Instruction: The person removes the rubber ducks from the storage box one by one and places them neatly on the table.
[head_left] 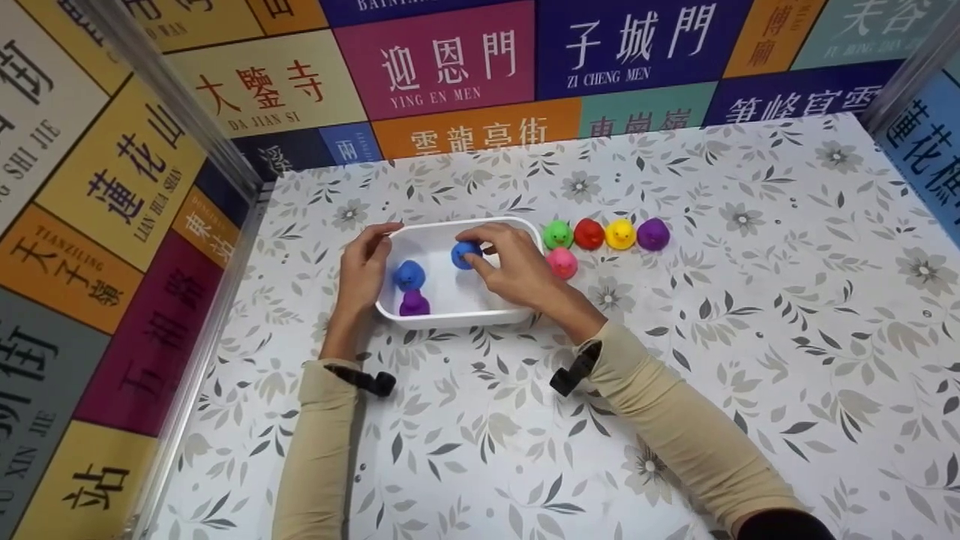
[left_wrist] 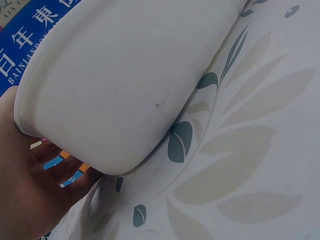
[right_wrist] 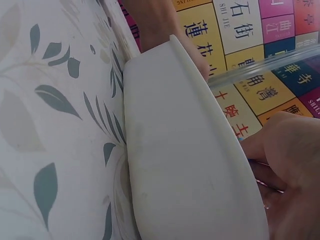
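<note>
A white plastic container (head_left: 465,320) with a rounded rim stands on the table. My left hand (head_left: 363,268) holds its left end, the thumb at the rim and the fingers against the outer wall, as the left wrist view shows. Above the container's floor, my right hand (head_left: 517,262) pinches a blue rubber duck (head_left: 463,255) between thumb and fingers. Another blue duck (head_left: 409,275) and a purple duck (head_left: 414,303) lie inside at the left. In the right wrist view the container wall (right_wrist: 175,150) hides the pinched duck and part of the right hand (right_wrist: 290,170).
Right of the container a green duck (head_left: 558,234), a red duck (head_left: 589,233), a yellow duck (head_left: 621,234) and a purple duck (head_left: 653,234) form a row. A pink duck (head_left: 562,263) sits below the green one. Printed panels (head_left: 450,67) border the floral-covered table (head_left: 750,315).
</note>
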